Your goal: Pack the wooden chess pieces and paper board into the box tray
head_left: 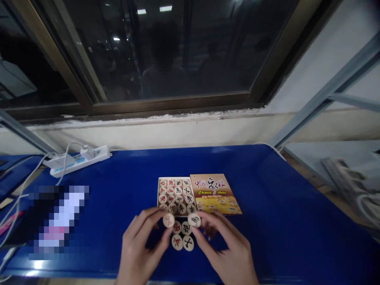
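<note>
In the head view we are looking down at a blue table (267,206), low in the middle of the frame. Our left hand (142,245) is pinching one round wooden game piece (168,220) between thumb and fingertips, and our right hand (225,249) is pinching another piece (194,219) the same way — both hands are grasping, neither is released. The two held pieces are sitting side by side just above the centre of the lower frame, each at the tip of its own hand, so neither hand is nearer to the other's piece.

Directly below and between the held pieces, four loose pieces (182,236) are lying flat on the table in a tight cluster, touching one another. Just above the hands, an open box (175,196) is holding rows of more pieces, and its printed lid (215,194) is lying beside it to the right, touching it.

The pieces are pale wooden discs, flat and round — no long axis — each bearing a red or black character on top.

At the upper left of the table a white power strip (77,159) is lying with cables trailing off.
</note>
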Action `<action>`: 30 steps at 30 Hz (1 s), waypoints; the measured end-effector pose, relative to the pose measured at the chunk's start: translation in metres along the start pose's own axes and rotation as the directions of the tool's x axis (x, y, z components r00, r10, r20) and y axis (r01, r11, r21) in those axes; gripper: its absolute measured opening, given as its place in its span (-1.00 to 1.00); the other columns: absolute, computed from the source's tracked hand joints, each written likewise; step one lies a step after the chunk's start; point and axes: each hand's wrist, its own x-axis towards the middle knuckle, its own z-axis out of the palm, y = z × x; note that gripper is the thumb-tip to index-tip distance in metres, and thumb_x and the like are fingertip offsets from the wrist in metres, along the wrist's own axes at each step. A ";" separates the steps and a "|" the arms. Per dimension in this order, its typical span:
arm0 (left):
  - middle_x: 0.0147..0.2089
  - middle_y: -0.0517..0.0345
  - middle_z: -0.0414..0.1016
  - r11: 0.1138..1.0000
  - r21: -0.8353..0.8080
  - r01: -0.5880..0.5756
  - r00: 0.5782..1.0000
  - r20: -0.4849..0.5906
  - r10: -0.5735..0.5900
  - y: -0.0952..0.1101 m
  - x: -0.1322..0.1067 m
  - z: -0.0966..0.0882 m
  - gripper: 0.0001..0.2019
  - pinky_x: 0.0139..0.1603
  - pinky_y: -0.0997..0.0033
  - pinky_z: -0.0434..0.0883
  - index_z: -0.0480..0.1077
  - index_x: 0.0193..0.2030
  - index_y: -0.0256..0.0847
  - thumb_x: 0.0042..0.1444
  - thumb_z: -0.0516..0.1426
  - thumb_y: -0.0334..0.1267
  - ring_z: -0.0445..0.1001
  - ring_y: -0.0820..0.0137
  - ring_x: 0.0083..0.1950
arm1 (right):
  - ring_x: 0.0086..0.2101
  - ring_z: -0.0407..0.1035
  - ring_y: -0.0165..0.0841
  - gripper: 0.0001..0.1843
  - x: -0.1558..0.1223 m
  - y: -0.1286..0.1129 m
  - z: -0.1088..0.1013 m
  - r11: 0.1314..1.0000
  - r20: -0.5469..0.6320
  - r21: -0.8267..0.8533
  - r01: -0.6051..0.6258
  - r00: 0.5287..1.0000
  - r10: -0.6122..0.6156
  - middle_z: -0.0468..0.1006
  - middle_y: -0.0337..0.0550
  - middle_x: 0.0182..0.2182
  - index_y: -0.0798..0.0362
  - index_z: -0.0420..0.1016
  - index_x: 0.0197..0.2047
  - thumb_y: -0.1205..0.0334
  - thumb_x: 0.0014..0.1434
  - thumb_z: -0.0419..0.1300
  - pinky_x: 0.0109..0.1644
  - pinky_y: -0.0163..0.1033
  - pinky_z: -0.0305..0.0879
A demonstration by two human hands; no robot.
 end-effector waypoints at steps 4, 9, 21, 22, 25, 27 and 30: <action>0.01 0.01 0.53 0.998 -0.029 -0.054 0.999 -0.003 0.054 -0.003 0.022 0.009 -0.82 -0.11 0.34 0.55 0.45 0.01 -0.13 0.29 0.18 -0.27 0.56 0.31 -0.04 | -0.36 0.46 -0.41 -0.81 0.028 -0.001 0.007 0.998 0.047 -0.003 0.066 0.997 -0.066 0.55 -0.18 -0.32 -0.04 0.50 -0.01 0.24 0.32 0.18 -0.26 -0.27 0.45; 0.13 -0.04 0.45 0.990 0.136 0.038 0.999 -0.016 -0.037 -0.015 0.046 0.015 -0.83 -0.02 0.12 0.55 0.49 -0.01 -0.14 0.30 0.16 -0.26 0.48 0.16 0.09 | -0.23 0.45 -0.28 -0.83 0.052 0.013 0.012 0.984 0.054 -0.176 0.017 0.998 -0.007 0.57 -0.13 -0.26 -0.01 0.53 -0.11 0.14 0.33 0.17 -0.13 -0.13 0.38; 0.26 0.01 0.41 0.987 0.161 0.010 0.996 0.091 -0.025 -0.020 0.045 0.026 -0.73 0.17 -0.15 0.46 0.52 0.04 -0.08 0.33 0.06 -0.38 0.21 0.03 0.38 | -0.05 0.41 -0.20 -0.74 0.043 0.021 0.029 0.939 0.182 -0.315 0.140 0.980 -0.085 0.63 -0.17 -0.11 -0.05 0.53 0.04 0.28 0.36 0.09 0.02 0.01 0.28; 0.25 0.00 0.41 0.988 0.151 0.011 0.995 0.098 -0.026 -0.020 0.045 0.025 -0.73 0.16 -0.15 0.47 0.53 0.02 -0.08 0.34 0.05 -0.38 0.22 0.03 0.38 | -0.05 0.42 -0.21 -0.73 0.043 0.022 0.028 0.942 0.175 -0.307 0.136 0.981 -0.085 0.63 -0.18 -0.12 -0.06 0.53 0.04 0.29 0.37 0.08 0.01 0.01 0.29; 0.24 0.00 0.42 0.992 0.124 0.034 0.997 0.066 -0.042 -0.017 0.044 0.019 -0.74 0.16 -0.13 0.46 0.53 0.02 -0.07 0.34 0.06 -0.35 0.24 0.04 0.36 | -0.07 0.45 -0.24 -0.72 0.041 0.023 0.021 0.957 0.100 -0.266 0.113 0.991 -0.089 0.64 -0.19 -0.14 -0.07 0.54 0.03 0.31 0.37 0.06 -0.03 -0.03 0.34; 0.22 0.00 0.44 0.992 0.111 0.066 0.998 -0.004 -0.066 -0.014 0.038 0.012 -0.75 0.13 -0.07 0.47 0.52 0.03 -0.07 0.34 0.06 -0.34 0.31 0.08 0.31 | -0.08 0.47 -0.26 -0.74 0.038 0.021 0.014 0.968 0.010 -0.231 0.097 0.995 -0.097 0.63 -0.18 -0.15 -0.06 0.54 0.01 0.32 0.35 0.08 -0.01 -0.06 0.37; 0.07 0.02 0.51 0.989 0.084 0.123 0.988 -0.105 -0.114 -0.006 0.019 0.001 -0.79 0.00 0.11 0.51 0.52 -0.05 -0.07 0.34 0.07 -0.32 0.48 0.18 0.10 | -0.10 0.49 -0.30 -0.79 0.024 0.016 0.004 0.977 -0.088 -0.194 0.084 0.991 -0.103 0.62 -0.18 -0.17 -0.06 0.53 -0.05 0.32 0.32 0.13 0.00 -0.12 0.41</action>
